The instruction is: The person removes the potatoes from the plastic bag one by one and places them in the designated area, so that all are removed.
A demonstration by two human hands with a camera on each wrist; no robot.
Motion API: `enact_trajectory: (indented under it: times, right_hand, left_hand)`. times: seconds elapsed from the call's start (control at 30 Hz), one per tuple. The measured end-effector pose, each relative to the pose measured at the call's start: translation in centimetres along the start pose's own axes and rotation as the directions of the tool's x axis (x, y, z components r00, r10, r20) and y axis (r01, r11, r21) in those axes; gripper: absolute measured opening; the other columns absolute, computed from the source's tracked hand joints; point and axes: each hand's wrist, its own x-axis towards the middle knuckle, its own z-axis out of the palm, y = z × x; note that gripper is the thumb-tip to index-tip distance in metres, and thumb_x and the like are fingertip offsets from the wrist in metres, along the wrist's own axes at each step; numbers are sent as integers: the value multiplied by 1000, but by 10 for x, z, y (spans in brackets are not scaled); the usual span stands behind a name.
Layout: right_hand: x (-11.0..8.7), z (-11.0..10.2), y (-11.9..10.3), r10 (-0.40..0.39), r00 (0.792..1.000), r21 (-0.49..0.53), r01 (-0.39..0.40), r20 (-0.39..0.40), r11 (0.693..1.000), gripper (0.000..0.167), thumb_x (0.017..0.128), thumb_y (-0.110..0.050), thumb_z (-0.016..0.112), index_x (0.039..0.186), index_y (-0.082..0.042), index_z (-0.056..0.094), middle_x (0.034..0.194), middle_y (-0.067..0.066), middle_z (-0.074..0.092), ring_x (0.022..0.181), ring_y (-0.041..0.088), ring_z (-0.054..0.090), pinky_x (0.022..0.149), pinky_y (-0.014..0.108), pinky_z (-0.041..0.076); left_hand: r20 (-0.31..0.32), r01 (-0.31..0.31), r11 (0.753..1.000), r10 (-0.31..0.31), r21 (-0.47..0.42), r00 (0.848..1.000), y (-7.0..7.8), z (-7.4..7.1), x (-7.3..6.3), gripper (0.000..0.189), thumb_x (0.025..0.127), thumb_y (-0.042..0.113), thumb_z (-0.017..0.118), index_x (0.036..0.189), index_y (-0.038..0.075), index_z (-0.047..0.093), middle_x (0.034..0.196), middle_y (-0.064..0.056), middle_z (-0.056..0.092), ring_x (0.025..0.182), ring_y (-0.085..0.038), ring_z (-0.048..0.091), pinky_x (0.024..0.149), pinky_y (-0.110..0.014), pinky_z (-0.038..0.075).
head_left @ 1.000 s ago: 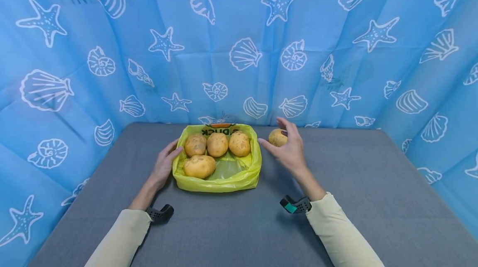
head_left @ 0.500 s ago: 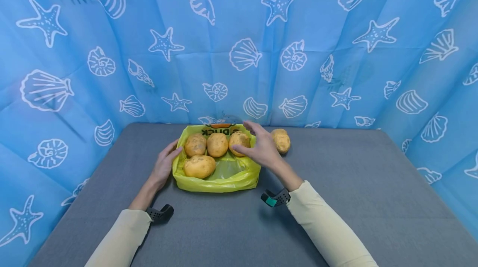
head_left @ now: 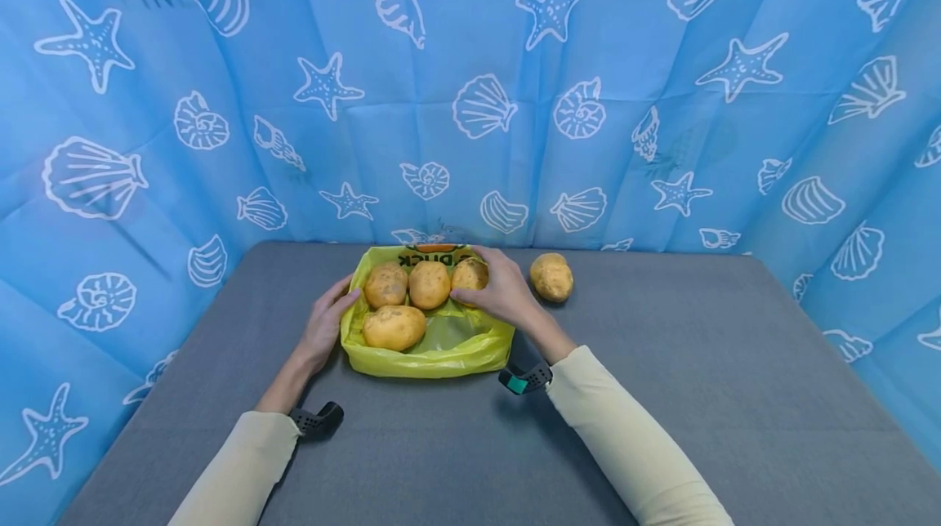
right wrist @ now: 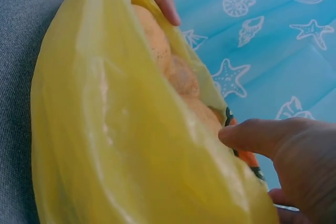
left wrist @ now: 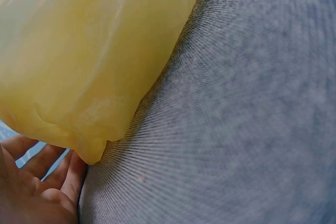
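A yellow plastic bag (head_left: 434, 364) with its rim rolled open lies on the grey table. Several potatoes (head_left: 394, 327) sit inside it. The right hand (head_left: 507, 291) reaches over the bag's right end, its thumb and fingers around the potato (head_left: 470, 275) at the back right; the hand partly covers that potato. In the right wrist view the thumb (right wrist: 247, 132) lies at the bag's rim. The left hand (head_left: 323, 322) rests against the bag's left side, fingers fairly straight. The left wrist view has the left hand (left wrist: 44, 182) by the bag's corner.
One potato (head_left: 551, 277) lies on the table (head_left: 662, 363) just right of the bag. A blue curtain (head_left: 470, 101) with white shells and starfish hangs behind the table. Each wrist wears a dark band.
The right hand has left the loose potato on the table and moved left to the bag's back-right potato. The left hand has stayed on the bag.
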Motion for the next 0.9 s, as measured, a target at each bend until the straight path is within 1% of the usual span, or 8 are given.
enact_trajectory:
  times: [0.13, 0.33, 0.47, 0.63, 0.7, 0.77, 0.9]
  right_hand:
    - [1, 2, 2, 38, 999, -27, -37, 7, 999, 83, 86, -33, 83, 152, -1, 43, 151, 20, 46, 136, 40, 44, 107, 55, 39]
    - [3, 5, 5, 99, 995, -64, -98, 19, 993, 85, 86, -35, 83, 152, 0, 41, 152, 22, 44, 138, 41, 42, 110, 55, 37]
    - [4, 8, 7, 129, 991, -91, -126, 21, 988, 85, 87, -35, 82, 152, 0, 41, 151, 23, 45, 137, 42, 43, 108, 55, 38]
    - [4, 12, 11, 142, 990, -79, -141, 10, 987, 81, 88, -33, 81, 151, -1, 43, 146, 22, 49, 133, 40, 47, 104, 55, 42]
    - [4, 13, 12, 143, 990, -67, -142, 5, 988, 80, 88, -33, 81, 151, -1, 44, 146, 22, 49, 132, 40, 47, 103, 55, 43]
    - [4, 13, 13, 145, 989, -56, -145, 1, 988, 80, 87, -33, 82, 151, -2, 44, 146, 22, 49, 131, 39, 48, 103, 55, 43]
    - [4, 14, 15, 156, 988, -34, -156, 4, 987, 81, 87, -34, 82, 151, -2, 43, 147, 22, 49, 132, 39, 48, 103, 54, 43]
  left_hand:
    - [1, -3, 1000, 3, 11, 1000, 0, 0, 0, 59, 110, 35, 44, 160, 6, 30, 162, -17, 29, 144, -29, 33, 103, -23, 38]
    - [-4, -4, 1000, 4, 8, 1000, 0, 0, 1, 59, 110, 35, 45, 159, 7, 31, 161, -17, 31, 143, -30, 35, 102, -23, 39]
    - [-5, 4, 1000, -4, 6, 1000, 0, 0, 1, 59, 110, 36, 45, 159, 7, 31, 162, -17, 30, 144, -29, 34, 104, -25, 38]
    - [2, 8, 1000, -8, 6, 1000, -1, 0, 1, 59, 110, 35, 44, 160, 6, 30, 163, -17, 29, 145, -29, 32, 102, -21, 38]
    - [3, 8, 1000, -8, 6, 1000, -1, 0, 1, 59, 110, 35, 44, 160, 6, 30, 163, -17, 29, 145, -29, 32, 103, -21, 37]
    - [1, 8, 1000, -8, 7, 1000, -1, 0, 1, 59, 110, 35, 44, 160, 6, 30, 163, -17, 29, 145, -29, 32, 106, -26, 37]
    - [-3, 12, 1000, -12, 8, 1000, -1, 0, 1, 59, 110, 34, 44, 160, 5, 30, 163, -17, 28, 145, -29, 31, 113, -43, 32]
